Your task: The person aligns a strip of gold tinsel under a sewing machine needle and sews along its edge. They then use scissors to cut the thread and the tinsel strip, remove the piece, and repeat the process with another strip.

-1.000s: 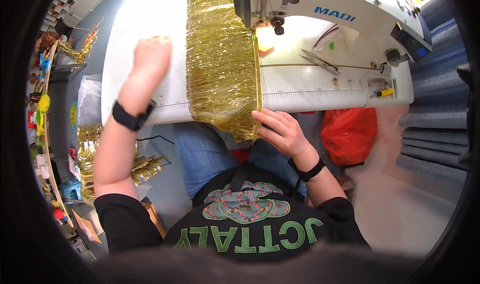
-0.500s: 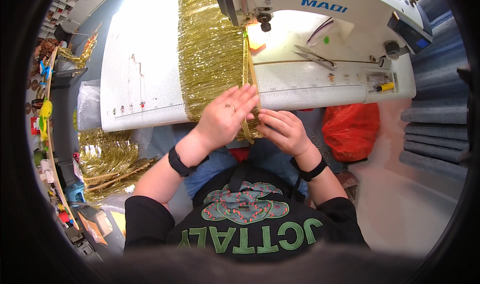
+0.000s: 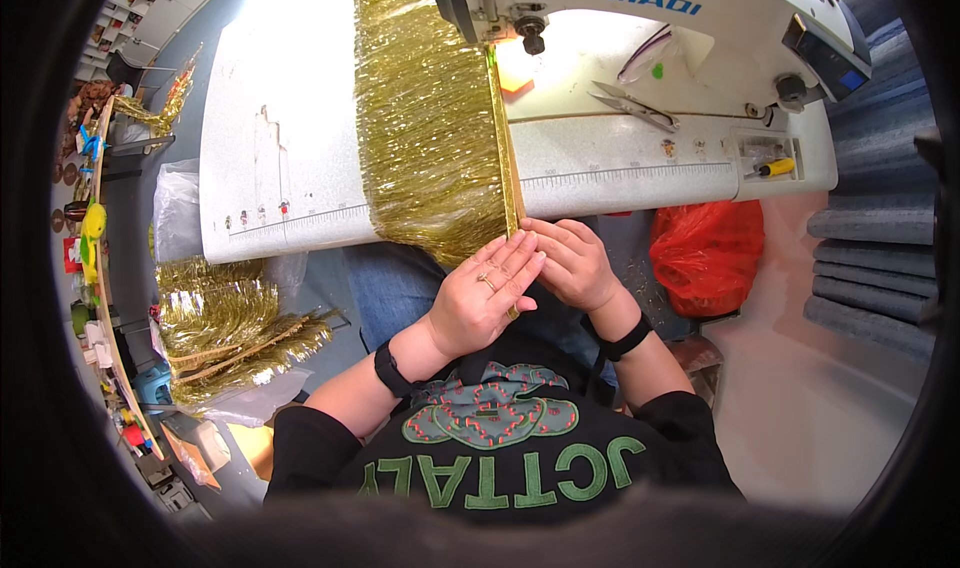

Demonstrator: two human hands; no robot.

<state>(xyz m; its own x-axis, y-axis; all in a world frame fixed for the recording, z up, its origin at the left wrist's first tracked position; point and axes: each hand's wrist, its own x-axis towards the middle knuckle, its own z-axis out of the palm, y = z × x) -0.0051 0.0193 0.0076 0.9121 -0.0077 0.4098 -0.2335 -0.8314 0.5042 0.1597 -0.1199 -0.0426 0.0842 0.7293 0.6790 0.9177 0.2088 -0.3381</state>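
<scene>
Gold tinsel fringe [image 3: 430, 128] hangs over the near edge of a white sewing machine table, its strands pointing left. Along its right side runs a narrow gold band [image 3: 507, 163], leading up under the head of the sewing machine [image 3: 640, 3]. At the near end of that band, just off the table edge, my left hand [image 3: 485, 293] grips the fringe, fingers pressed together. Close against it, my right hand [image 3: 572, 265] pinches the band's edge between thumb and fingers. My fingertips hide the band's very end.
Open metal scissors [image 3: 635, 106] lie on the machine bed. A small tray [image 3: 785, 175] at the right holds a yellow-handled tool [image 3: 775, 169]. Below the table stands a red plastic bag [image 3: 706, 258]. More gold fringe [image 3: 225, 318] is piled at the left.
My left hand has slid down along the band toward me and closed at its end. The band now runs straighter. My right hand has stayed nearly in place.
</scene>
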